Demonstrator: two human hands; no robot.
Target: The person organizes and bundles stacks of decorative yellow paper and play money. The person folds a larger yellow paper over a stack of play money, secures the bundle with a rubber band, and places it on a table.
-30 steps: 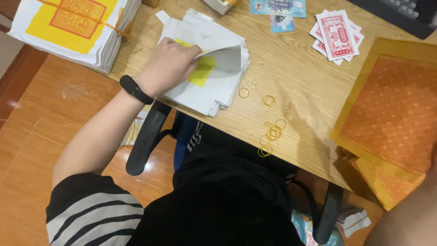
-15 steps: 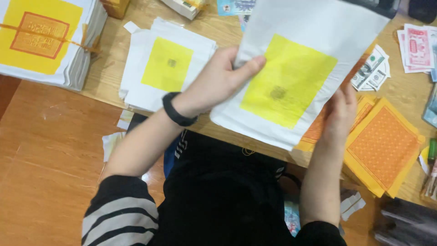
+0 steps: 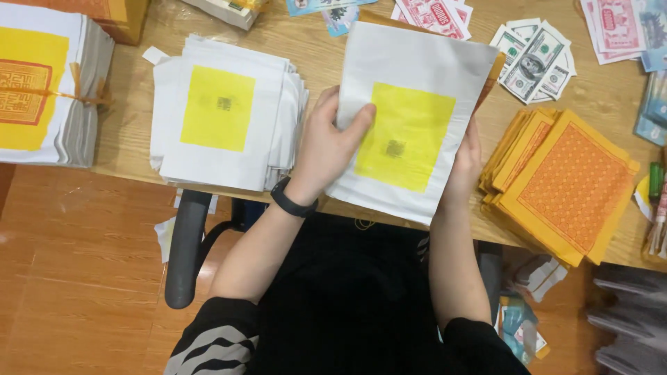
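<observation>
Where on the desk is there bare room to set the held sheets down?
Bare desk shows between the tied bundle and the white stack, and between the banknotes and the orange stack. The top edge and right side are crowded with paper notes.

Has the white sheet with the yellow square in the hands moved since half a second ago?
Cannot tell. The sheet sits lower and further left in the picture, but the stack on the table shifted too, so the head camera moved.
</observation>
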